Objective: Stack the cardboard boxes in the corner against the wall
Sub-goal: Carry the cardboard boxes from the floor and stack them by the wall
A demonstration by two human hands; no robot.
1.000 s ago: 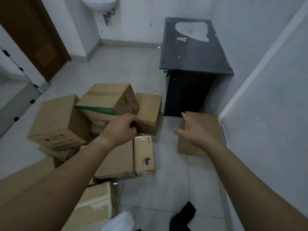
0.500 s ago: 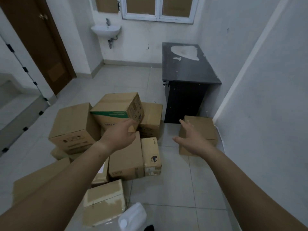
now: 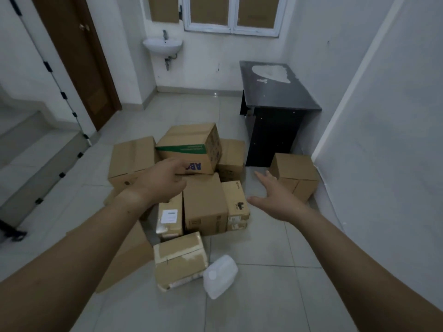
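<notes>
Several cardboard boxes lie in a loose heap on the tiled floor. On top sits a box with a green stripe (image 3: pixel 191 147), tilted. A plain box (image 3: pixel 130 161) leans at its left, and a tall brown box (image 3: pixel 203 202) lies below it. One box (image 3: pixel 296 173) stands alone in the corner by the right wall, beside the black table. My left hand (image 3: pixel 163 180) hovers over the heap just below the green-striped box, fingers loosely curled, holding nothing. My right hand (image 3: pixel 275 197) is spread open above the floor between the heap and the corner box.
A black table (image 3: pixel 275 92) stands against the right wall behind the corner box. A white plastic jug (image 3: pixel 220 275) lies on the floor near a taped box (image 3: pixel 179 258). A sink (image 3: pixel 163 45), a brown door (image 3: pixel 79 56) and steps (image 3: pixel 28 149) are at the left.
The view has pulled back and tilted up, bringing the window and the jug into sight. Both hands stay stretched toward the heap, empty; the left hand no longer touches the green-striped box.
</notes>
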